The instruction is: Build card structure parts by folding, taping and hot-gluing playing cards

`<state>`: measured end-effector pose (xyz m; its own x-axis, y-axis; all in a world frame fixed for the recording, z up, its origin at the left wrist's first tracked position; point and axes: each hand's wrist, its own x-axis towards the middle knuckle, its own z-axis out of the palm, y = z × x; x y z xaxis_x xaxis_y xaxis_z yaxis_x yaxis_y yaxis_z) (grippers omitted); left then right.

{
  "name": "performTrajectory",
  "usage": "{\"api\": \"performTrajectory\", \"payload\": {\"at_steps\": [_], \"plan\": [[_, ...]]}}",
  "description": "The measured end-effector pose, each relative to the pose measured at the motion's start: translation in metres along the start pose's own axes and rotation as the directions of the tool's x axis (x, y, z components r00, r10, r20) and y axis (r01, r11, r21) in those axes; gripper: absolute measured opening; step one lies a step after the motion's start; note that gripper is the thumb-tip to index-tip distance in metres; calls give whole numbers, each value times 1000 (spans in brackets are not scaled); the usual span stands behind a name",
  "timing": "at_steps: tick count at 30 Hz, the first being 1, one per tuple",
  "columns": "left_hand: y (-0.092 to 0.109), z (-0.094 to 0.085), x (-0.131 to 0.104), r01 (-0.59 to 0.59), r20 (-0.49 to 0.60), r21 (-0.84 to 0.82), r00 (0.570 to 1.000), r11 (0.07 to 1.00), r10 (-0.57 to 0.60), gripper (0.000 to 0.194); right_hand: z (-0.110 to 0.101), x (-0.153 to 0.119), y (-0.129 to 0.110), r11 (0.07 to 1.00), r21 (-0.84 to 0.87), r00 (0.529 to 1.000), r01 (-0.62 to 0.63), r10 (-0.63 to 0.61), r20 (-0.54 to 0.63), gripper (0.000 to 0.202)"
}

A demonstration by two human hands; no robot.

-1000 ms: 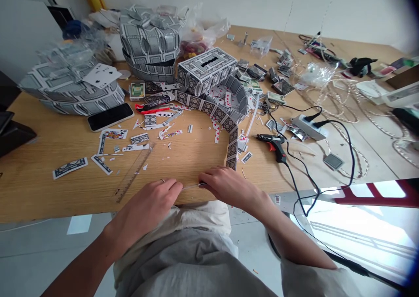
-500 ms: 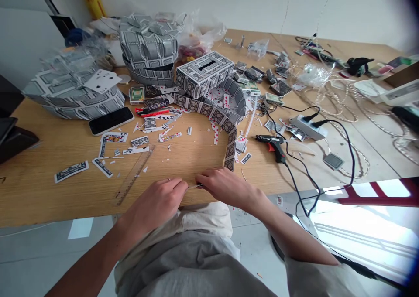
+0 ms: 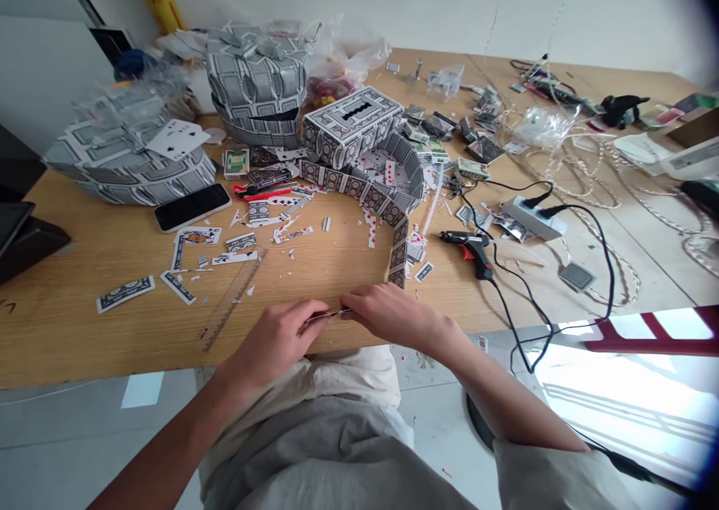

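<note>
A long strip of joined playing cards (image 3: pixel 398 246), standing on edge, curves from the patterned card box (image 3: pixel 353 124) toward me. My right hand (image 3: pixel 387 311) is closed around its near end, with the fingers hiding that part. My left hand (image 3: pixel 289 338) pinches a thin card edge (image 3: pixel 321 316) which emerges on the left of my right hand and looks like the same strip. Left of my hands lies a clear ruler (image 3: pixel 233 300). A black glue gun (image 3: pixel 475 252) with a red trigger rests to the right.
Cut card scraps (image 3: pixel 241 243) litter the table, near a phone (image 3: pixel 192 207) and a red-handled cutter (image 3: pixel 261 192). Two card-covered baskets (image 3: pixel 255 83) stand at the back left. Black cords run from a power strip (image 3: pixel 533 218) over the front edge.
My left hand has opened its pinch slightly and shifted, showing more of the card edge. My right hand has risen a little with the strip's end. The camera view moved slightly.
</note>
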<state>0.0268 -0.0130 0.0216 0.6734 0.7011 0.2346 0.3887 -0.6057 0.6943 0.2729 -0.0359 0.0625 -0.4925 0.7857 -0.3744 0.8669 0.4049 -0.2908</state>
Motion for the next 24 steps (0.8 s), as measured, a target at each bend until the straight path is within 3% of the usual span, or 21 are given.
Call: {"api": "performTrajectory", "payload": {"at_steps": [3,6,14,24], "plan": [[-7,-4,1,104,-28,-156,994,982,-109,9,-7,1,4,999,17,998,-50,49,25,16],[-14,-2,0,138,-24,-191,989,972,-145,11,-12,3,5,999,12,999,-48,47,20,17],[-20,19,-4,112,-96,-179,987,978,-130,15,-7,5,2,999,-36,1000,12,-11,21,15],[-19,24,-1,101,-69,-196,991,975,-116,18,0,4,3,998,-44,999,38,-38,-1,17]]}}
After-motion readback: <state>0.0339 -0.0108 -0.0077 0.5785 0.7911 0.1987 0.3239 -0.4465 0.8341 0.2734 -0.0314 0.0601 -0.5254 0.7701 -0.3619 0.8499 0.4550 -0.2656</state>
